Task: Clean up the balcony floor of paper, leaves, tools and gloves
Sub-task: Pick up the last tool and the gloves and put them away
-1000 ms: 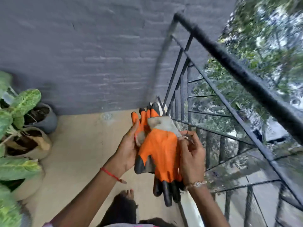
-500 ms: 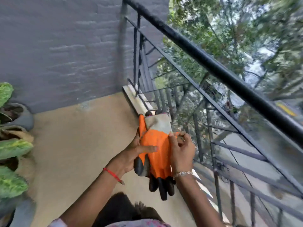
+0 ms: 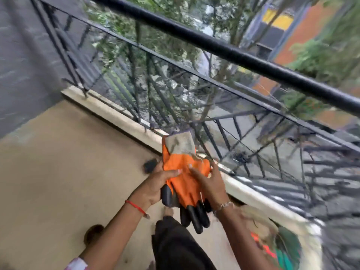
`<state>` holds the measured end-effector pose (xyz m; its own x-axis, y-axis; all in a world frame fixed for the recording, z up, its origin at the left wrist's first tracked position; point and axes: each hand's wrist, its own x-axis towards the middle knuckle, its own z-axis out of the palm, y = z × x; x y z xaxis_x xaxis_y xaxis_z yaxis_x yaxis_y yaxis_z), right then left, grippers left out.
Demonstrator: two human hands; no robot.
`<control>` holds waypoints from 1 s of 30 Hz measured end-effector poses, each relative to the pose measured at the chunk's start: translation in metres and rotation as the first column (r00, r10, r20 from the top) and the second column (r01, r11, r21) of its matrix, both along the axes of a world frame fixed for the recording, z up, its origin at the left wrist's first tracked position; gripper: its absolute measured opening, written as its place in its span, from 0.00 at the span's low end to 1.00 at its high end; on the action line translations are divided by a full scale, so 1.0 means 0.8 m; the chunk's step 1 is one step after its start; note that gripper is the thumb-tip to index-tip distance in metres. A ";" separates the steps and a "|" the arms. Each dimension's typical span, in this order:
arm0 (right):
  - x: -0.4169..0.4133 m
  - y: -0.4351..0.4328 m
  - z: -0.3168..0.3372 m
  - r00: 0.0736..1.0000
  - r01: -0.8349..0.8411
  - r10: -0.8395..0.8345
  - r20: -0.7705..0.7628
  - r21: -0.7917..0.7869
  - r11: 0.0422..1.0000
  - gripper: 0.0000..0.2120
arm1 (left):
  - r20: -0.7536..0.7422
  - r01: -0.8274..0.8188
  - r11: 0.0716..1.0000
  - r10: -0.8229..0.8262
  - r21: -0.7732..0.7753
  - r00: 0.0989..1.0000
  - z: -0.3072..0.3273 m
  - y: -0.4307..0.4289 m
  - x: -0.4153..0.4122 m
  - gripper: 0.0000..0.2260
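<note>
While the left hand [image 3: 155, 184] and right hand [image 3: 211, 185] hold the gloves [image 3: 185, 180] by the railing [image 3: 214, 45], both hands' fingers [image 3: 215, 169] pinch them.

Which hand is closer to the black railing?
Right. The right hand grips the orange gloves on the side next to the railing. The left hand grips them on the balcony floor side, farther from the bars.
</note>
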<state>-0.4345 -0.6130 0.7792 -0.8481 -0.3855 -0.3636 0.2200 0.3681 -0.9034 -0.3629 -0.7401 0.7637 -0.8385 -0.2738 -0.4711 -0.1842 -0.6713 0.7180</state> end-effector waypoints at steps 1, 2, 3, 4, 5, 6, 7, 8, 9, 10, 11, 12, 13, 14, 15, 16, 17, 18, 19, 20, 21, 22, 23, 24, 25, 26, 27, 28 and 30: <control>0.009 0.027 0.004 0.994 0.025 -0.021 0.104 -0.038 0.999 0.17 | 0.008 0.030 1.000 -0.030 0.002 1.000 -0.004 0.022 0.000 0.23; 0.017 0.053 0.007 0.982 0.025 -0.014 0.187 -0.057 0.998 0.15 | 0.008 0.058 0.998 -0.058 0.003 0.998 -0.008 0.043 0.000 0.24; 0.028 0.087 0.009 0.972 0.047 -0.030 0.232 -0.071 0.996 0.14 | 0.011 0.098 0.995 -0.098 0.000 0.995 -0.009 0.071 0.000 0.25; 0.035 0.113 0.010 0.971 0.073 -0.051 0.232 -0.089 0.993 0.13 | 0.005 0.131 0.991 -0.131 -0.001 0.991 -0.010 0.094 -0.001 0.26; 0.043 0.142 0.010 0.973 0.123 -0.098 0.209 -0.109 0.986 0.12 | 0.009 0.173 0.985 -0.173 -0.014 0.985 -0.011 0.121 -0.003 0.26; 0.048 0.167 0.007 0.974 0.162 -0.140 0.178 -0.117 0.980 0.11 | 0.020 0.206 0.978 -0.205 -0.029 0.978 -0.012 0.144 -0.005 0.25; 0.053 0.189 0.004 0.971 0.202 -0.182 0.155 -0.128 0.971 0.12 | 0.032 0.234 0.972 -0.233 -0.037 0.972 -0.014 0.166 -0.006 0.24; 0.058 0.217 0.001 0.963 0.254 -0.238 0.129 -0.128 0.959 0.13 | 0.047 0.267 0.963 -0.265 -0.042 0.963 -0.016 0.194 -0.008 0.23; 0.060 0.240 -0.001 0.951 0.303 -0.291 0.110 -0.125 0.945 0.14 | 0.052 0.298 0.953 -0.295 -0.052 0.954 -0.017 0.219 -0.012 0.22; 0.063 0.267 -0.003 0.935 0.351 -0.342 0.088 -0.115 0.929 0.14 | 0.059 0.341 0.937 -0.338 -0.069 0.939 -0.019 0.248 -0.016 0.21; 0.066 0.290 -0.007 0.921 0.389 -0.384 0.063 -0.096 0.916 0.15 | 0.063 0.381 0.920 -0.377 -0.091 0.924 -0.022 0.273 -0.019 0.21; 0.067 0.310 -0.014 0.911 0.411 -0.409 0.042 -0.071 0.909 0.15 | 0.066 0.419 0.901 -0.414 -0.116 0.908 -0.027 0.295 -0.021 0.20; 0.068 0.339 -0.021 0.897 0.442 -0.441 0.025 -0.043 0.896 0.14 | 0.075 0.460 0.875 -0.454 -0.148 0.888 -0.031 0.325 -0.026 0.20; 0.067 0.363 -0.029 0.884 0.468 -0.468 0.017 -0.010 0.884 0.13 | 0.082 0.497 0.848 -0.490 -0.186 0.868 -0.036 0.350 -0.031 0.20; 0.066 0.395 -0.039 0.869 0.495 -0.495 0.006 0.010 0.869 0.11 | 0.096 0.534 0.815 -0.527 -0.226 0.844 -0.042 0.380 -0.037 0.21; 0.064 0.423 -0.051 0.857 0.516 -0.516 -0.005 0.033 0.856 0.09 | 0.114 0.558 0.787 -0.549 -0.264 0.828 -0.049 0.404 -0.043 0.21; 0.061 0.447 -0.060 0.849 0.527 -0.527 -0.015 0.065 0.847 0.08 | 0.136 0.578 0.762 -0.565 -0.293 0.814 -0.054 0.426 -0.046 0.20; 0.057 0.481 -0.069 0.847 0.531 -0.531 -0.028 0.112 0.840 0.07 | 0.158 0.599 0.742 -0.581 -0.302 0.799 -0.062 0.458 -0.049 0.20; 0.054 0.509 -0.077 0.847 0.529 -0.530 -0.033 0.153 0.835 0.09 | 0.173 0.622 0.718 -0.601 -0.313 0.780 -0.068 0.483 -0.053 0.21; 0.051 0.540 -0.086 0.842 0.535 -0.539 -0.026 0.177 0.826 0.12 | 0.185 0.645 0.696 -0.622 -0.316 0.761 -0.073 0.511 -0.057 0.22; 0.049 0.565 -0.090 0.836 0.539 -0.548 -0.010 0.195 0.819 0.15 | 0.198 0.661 0.679 -0.634 -0.320 0.748 -0.078 0.534 -0.059 0.23; 0.048 0.586 -0.094 0.831 0.544 -0.556 0.009 0.199 0.815 0.17 | 0.208 0.672 0.666 -0.643 -0.323 0.737 -0.084 0.554 -0.061 0.24; 0.046 0.609 -0.096 0.828 0.543 -0.560 0.030 0.201 0.815 0.19 | 0.224 0.687 0.651 -0.653 -0.322 0.723 -0.089 0.578 -0.064 0.24; 0.043 0.628 -0.098 0.825 0.542 -0.562 0.062 0.197 0.817 0.20 | 0.240 0.696 0.643 -0.655 -0.319 0.716 -0.094 0.596 -0.068 0.24; 0.041 0.648 -0.099 0.816 0.547 -0.569 0.102 0.179 0.818 0.21 | 0.262 0.706 0.635 -0.656 -0.315 0.708 -0.100 0.616 -0.072 0.24; 0.037 0.664 -0.101 0.803 0.559 -0.579 0.142 0.158 0.814 0.21 | 0.277 0.713 0.624 -0.658 -0.319 0.700 -0.106 0.631 -0.076 0.24; 0.034 0.673 -0.100 0.793 0.571 -0.587 0.165 0.137 0.810 0.21 | 0.279 0.719 0.608 -0.665 -0.335 0.693 -0.110 0.641 -0.077 0.24; 0.029 0.689 -0.106 0.776 0.588 -0.601 0.190 0.126 0.799 0.21 | 0.283 0.734 0.586 -0.681 -0.342 0.676 -0.117 0.655 -0.082 0.24; 0.021 0.712 -0.121 0.725 0.641 -0.648 0.233 0.114 0.759 0.21 | 0.299 0.765 0.543 -0.709 -0.346 0.639 -0.127 0.675 -0.093 0.25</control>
<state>-0.4180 -0.0431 0.6824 -0.7712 0.2330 -0.5925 0.6219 0.0769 -0.7793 -0.4370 -0.1998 0.6625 -0.7841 0.2337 -0.5749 -0.5715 0.0891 0.8158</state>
